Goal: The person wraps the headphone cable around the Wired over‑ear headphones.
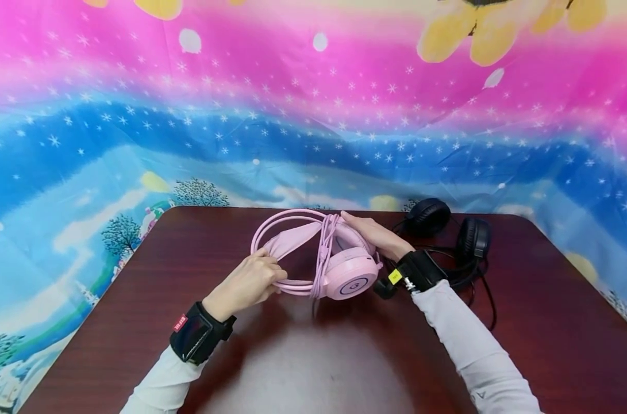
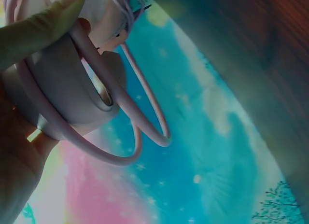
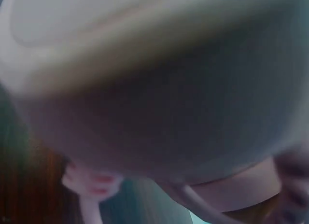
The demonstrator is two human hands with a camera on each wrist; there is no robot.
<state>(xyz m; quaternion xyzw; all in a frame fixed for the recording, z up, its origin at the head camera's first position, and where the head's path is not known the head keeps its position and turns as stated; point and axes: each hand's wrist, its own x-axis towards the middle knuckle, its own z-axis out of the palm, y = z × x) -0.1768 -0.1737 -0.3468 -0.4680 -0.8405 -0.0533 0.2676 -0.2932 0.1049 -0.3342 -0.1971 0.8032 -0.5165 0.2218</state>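
Observation:
A pair of pink headphones (image 1: pixel 352 275) is held above the table, its cable (image 1: pixel 323 256) wound in a bundle across the band beside the ear cups. My left hand (image 1: pixel 251 279) grips the headband at its left end; in the left wrist view the thumb (image 2: pixel 43 28) lies over the thin pink band tubes (image 2: pixel 111 89). At the other end, my right hand (image 1: pixel 377 234) holds the far ear cup, its fingertips reaching toward the cable and its thumb hidden. The ear cup (image 3: pixel 159 118) fills most of the right wrist view.
Black headphones (image 1: pixel 473 238) with a loose cable (image 1: pixel 491 305) lie at the right rear of the dark red-brown table (image 1: pixel 137 322), beside my right wrist. A colourful printed cloth (image 1: pixel 292 132) hangs behind the table and along its left and right sides.

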